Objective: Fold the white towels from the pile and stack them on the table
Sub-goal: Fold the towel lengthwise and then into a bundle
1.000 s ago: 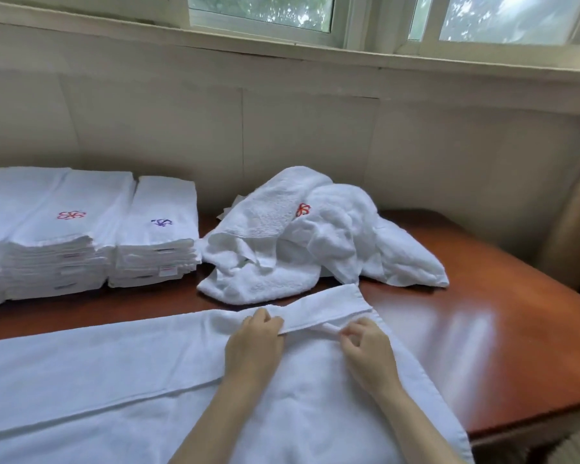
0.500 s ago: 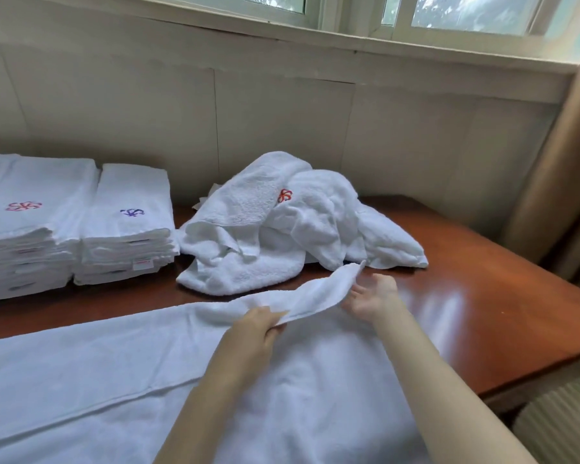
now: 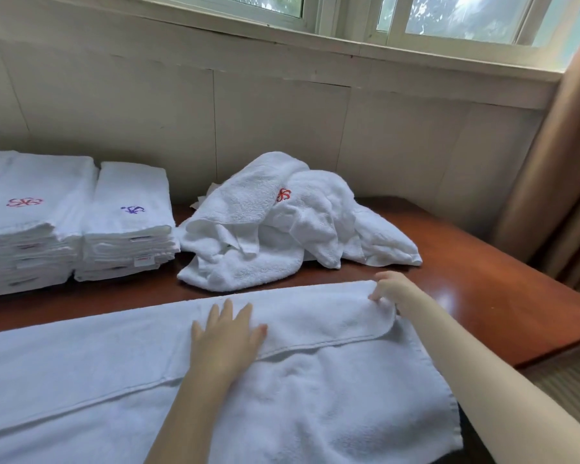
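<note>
Towel (image 3: 315, 396) flap now lies flat: left hand (image 3: 226, 339) presses open-fingered, right hand (image 3: 387, 288) curls at corner (grip unclear).

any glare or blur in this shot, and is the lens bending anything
Head view: daylight from the window leaves a pale glare patch on the table beside the right hand; that hand looks slightly soft, the towel pile sharp; the wide lens slightly bows the window sill.

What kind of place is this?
Likely a hotel laundry or linen room: stacks of folded, logo-embroidered white towels, a pile of unfolded ones, and a towel spread on the wooden table for folding.
</note>
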